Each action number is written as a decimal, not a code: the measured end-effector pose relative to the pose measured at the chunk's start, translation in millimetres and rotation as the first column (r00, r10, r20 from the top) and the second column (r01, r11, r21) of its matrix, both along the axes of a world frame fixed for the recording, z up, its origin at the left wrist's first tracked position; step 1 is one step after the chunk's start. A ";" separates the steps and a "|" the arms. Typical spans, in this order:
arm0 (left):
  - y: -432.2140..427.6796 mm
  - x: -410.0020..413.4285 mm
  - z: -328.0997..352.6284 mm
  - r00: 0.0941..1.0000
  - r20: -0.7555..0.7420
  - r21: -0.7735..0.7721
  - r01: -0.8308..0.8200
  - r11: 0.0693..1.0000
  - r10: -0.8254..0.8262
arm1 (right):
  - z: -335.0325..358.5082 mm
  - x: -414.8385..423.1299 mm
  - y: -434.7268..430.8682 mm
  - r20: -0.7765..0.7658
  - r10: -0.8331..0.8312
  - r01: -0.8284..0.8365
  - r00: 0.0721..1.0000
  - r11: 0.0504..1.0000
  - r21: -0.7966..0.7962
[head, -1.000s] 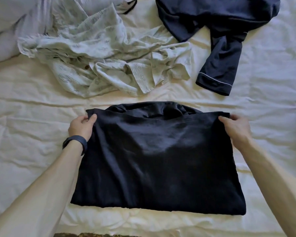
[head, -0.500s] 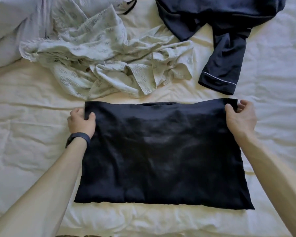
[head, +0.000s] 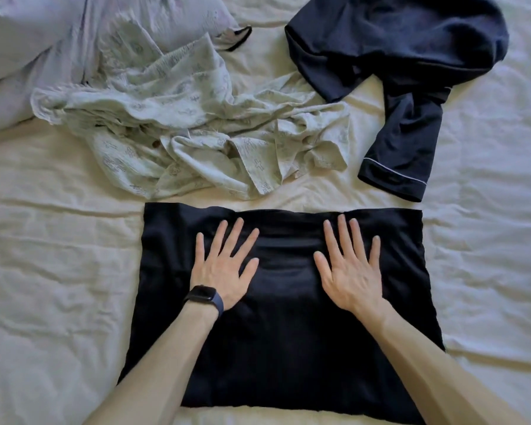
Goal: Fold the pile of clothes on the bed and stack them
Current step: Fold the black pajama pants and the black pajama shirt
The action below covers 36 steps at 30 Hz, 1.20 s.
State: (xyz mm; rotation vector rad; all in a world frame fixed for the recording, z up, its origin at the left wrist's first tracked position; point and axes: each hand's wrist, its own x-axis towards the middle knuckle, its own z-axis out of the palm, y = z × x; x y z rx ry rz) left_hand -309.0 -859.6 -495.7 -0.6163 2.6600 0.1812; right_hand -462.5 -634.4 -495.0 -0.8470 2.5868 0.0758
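Cream, wrinkled bed sheet (head: 43, 271) fills the whole view and carries all the clothing. Nearest, in the middle, a black garment folded into a broad rectangle (head: 282, 348) lies flat on the sheet, its far edge straight and its near edge close to the bottom of the view. Beyond it, to the far left and centre, a pale green crinkled garment printed with small cactus shapes (head: 172, 124) lies unfolded in a loose heap; its near hem comes just short of the black rectangle's far edge. At the far right lies a crumpled navy pyjama top with thin white piping at the cuff (head: 405, 50), one sleeve trailing toward the near side and ending just beyond the black rectangle's far right corner. In the far left corner a pale lilac bundle of soft fabric (head: 28, 41) lies partly under the green heap; whether it is a pillow or a garment cannot be told.

Both forearms reach in from the near edge across the black rectangle. The left hand (head: 224, 265) lies palm down on its far half, left of centre, fingers straight and spread wide. The right hand (head: 350, 271) lies the same way right of centre, flat and splayed, holding nothing. A dark band of cloth shows between the two hands. A dark smartwatch on a blue strap (head: 203, 294) sits on the left wrist.
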 end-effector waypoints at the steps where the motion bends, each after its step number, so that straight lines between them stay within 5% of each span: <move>1: -5.8 -0.7 0.2 1.000 0.006 -0.016 0.001 1.000 -0.001 | -1.6 -7.7 3.1 -0.001 -0.031 0.031 1.000 0.999 0.018; 4: -14.1 -5.3 8.3 0.999 -0.047 -0.029 -0.012 1.000 0.010 | 4.7 -13.3 5.9 -0.061 -0.043 0.041 0.997 0.999 -0.035; 11: 30.7 1.4 10.5 0.958 -0.169 0.029 0.238 0.971 -0.230 | 8.5 43.9 -17.5 -0.122 0.274 -0.296 0.954 0.928 -0.225; 17: 21.2 44.7 2.6 0.989 -0.087 0.014 -0.120 0.993 0.121 | 2.3 22.4 2.4 -0.083 0.080 -0.085 0.993 0.995 -0.055; 22: 49.1 69.5 12.2 0.977 -0.153 0.080 -0.138 0.987 0.148 | 18.8 60.3 14.8 -0.127 0.108 -0.133 0.986 0.968 -0.213; 27: 75.9 98.3 24.3 0.974 -0.001 0.118 -0.225 0.967 0.227 | 15.2 114.2 32.9 -0.023 0.289 -0.288 0.957 0.943 -0.165; 36: 41.0 163.4 37.8 0.934 0.017 0.040 -0.359 0.933 0.358 | 31.5 108.7 93.0 -0.044 0.046 -0.046 0.998 0.999 0.006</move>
